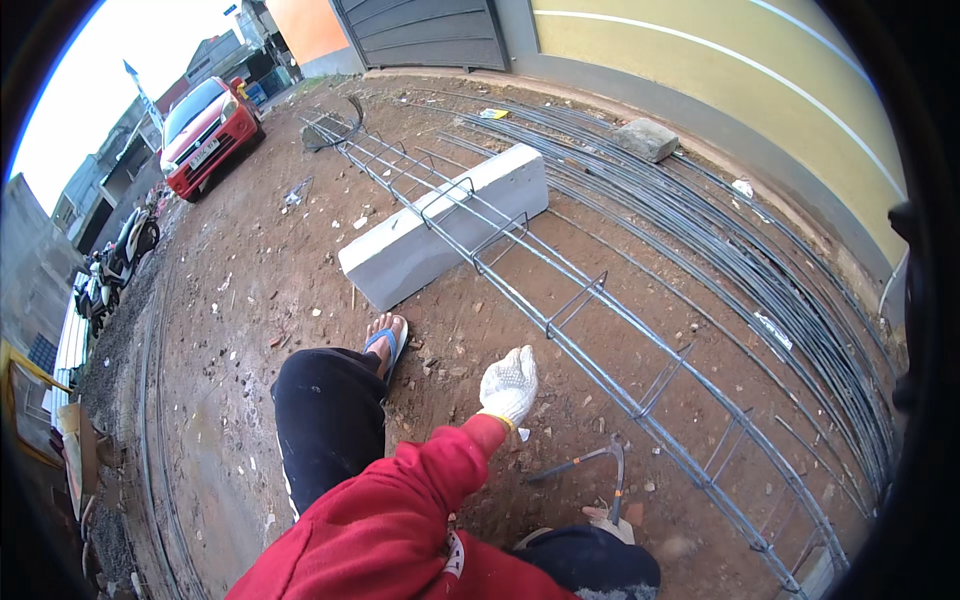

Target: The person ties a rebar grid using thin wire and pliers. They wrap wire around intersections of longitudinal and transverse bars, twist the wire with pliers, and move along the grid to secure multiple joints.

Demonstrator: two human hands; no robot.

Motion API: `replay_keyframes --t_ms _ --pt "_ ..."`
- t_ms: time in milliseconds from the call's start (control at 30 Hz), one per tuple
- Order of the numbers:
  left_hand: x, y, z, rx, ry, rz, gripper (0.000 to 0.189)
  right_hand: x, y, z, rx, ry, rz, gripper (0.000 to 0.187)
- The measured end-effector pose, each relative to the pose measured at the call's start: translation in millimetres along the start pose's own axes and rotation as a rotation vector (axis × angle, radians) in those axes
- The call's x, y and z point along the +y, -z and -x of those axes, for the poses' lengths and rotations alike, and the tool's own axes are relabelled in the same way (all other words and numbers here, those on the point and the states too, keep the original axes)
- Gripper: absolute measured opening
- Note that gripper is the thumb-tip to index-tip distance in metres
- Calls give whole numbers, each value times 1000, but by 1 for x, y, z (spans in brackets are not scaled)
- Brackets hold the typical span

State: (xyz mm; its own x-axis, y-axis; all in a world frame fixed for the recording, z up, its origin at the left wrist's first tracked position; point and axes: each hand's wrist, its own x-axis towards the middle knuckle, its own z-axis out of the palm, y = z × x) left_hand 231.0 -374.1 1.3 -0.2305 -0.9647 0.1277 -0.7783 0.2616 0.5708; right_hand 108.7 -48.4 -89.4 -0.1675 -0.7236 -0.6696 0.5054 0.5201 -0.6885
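My left hand (510, 386), in a white knitted glove, is closed with its fingers curled in. It hovers above the dirt beside a long rebar cage (559, 274), apart from the bars. Any small thing inside the fist is hidden. Below it, steel pincers (616, 457) with orange bands show their handles spread wide. One handle reaches a pale, partly covered shape (622, 531) beyond my right knee. I cannot tell whether that shape is my right gloved hand or my foot. A white-topped concrete block (450, 225) props the cage off the ground.
Many loose rebars (675, 232) lie along the yellow wall (720, 60), with a rock (645, 140) on them. Dark wire (352, 131) hangs at the cage's far end. A red car (206, 135) and motorcycles (112, 262) stand to the left. My left foot (386, 341) wears a flip-flop.
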Motion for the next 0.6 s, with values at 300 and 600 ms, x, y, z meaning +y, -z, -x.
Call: replay_keyframes --t_ms 300,600 --pt "22 52 32 -887 879 1268 34 -87 -4 27 452 661 805 50" --pt "66 22 82 -1185 798 1221 42 -121 -37 31 323 1320 1186 45"
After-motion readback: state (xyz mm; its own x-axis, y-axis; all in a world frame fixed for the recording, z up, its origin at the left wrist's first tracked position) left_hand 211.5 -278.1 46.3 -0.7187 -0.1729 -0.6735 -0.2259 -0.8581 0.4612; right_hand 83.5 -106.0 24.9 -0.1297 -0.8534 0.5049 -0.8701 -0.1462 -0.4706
